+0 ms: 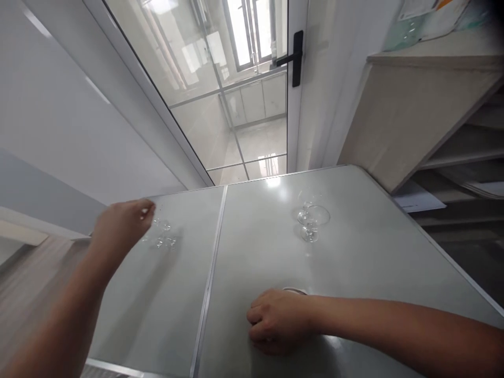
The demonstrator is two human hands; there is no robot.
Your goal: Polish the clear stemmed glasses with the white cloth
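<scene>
- On the table (374, 273), far left, the left hand (120, 228) meets a small clear glass (162, 234); blur hides its grip.
- The right hand (277, 320) is curled closed against a glass rim (294, 290).
- A stemmed glass (312, 220) stands well apart.

Pale grey table (354, 273) with metal centre seam, clear stemmed glass (313, 221) on it, glazed door (220, 105), black lever handle (296, 58), wooden shelf unit (409, 115), papers (425, 21) on top.

Pale grey counter (354, 273) with a metal seam. Glass door (220, 84) with black handle (296, 58) ahead, bright window (252, 29) beyond. Wooden shelving (413, 115) at right; white wall (47, 105) left.
</scene>
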